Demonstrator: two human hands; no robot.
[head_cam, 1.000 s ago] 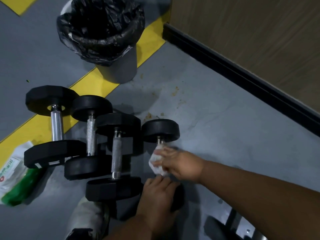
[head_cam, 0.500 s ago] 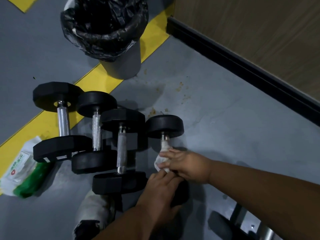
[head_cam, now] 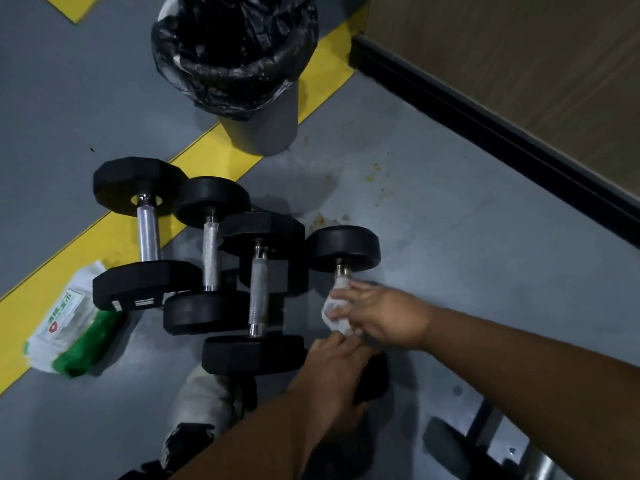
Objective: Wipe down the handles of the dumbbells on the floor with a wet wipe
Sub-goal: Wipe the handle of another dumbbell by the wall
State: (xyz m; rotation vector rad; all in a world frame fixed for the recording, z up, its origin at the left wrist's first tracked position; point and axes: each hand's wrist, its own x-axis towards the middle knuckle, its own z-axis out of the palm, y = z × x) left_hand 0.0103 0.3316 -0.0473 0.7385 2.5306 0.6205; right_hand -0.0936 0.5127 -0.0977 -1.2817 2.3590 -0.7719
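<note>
Several black dumbbells with metal handles lie side by side on the grey floor. The rightmost dumbbell (head_cam: 343, 247) shows its far round weight and a short stub of handle. My right hand (head_cam: 384, 317) wraps a white wet wipe (head_cam: 334, 311) around that handle. My left hand (head_cam: 334, 368) rests on the near weight of the same dumbbell and covers most of it. To the left lie three more dumbbells: one with hexagonal ends (head_cam: 258, 292), a round-ended one (head_cam: 210, 254), and a large hexagonal one (head_cam: 147, 233).
A grey bin with a black liner (head_cam: 239, 64) stands behind the dumbbells on a yellow floor stripe (head_cam: 214, 147). A green and white wipe packet (head_cam: 72, 327) lies at the left. My shoe (head_cam: 204, 403) is below the dumbbells. A black baseboard (head_cam: 502, 133) and metal equipment (head_cam: 485, 445) are at the right.
My right hand with the wipe has slid a little along the handle, toward the far weight. My view has shifted left, so everything sits further right in frame.
</note>
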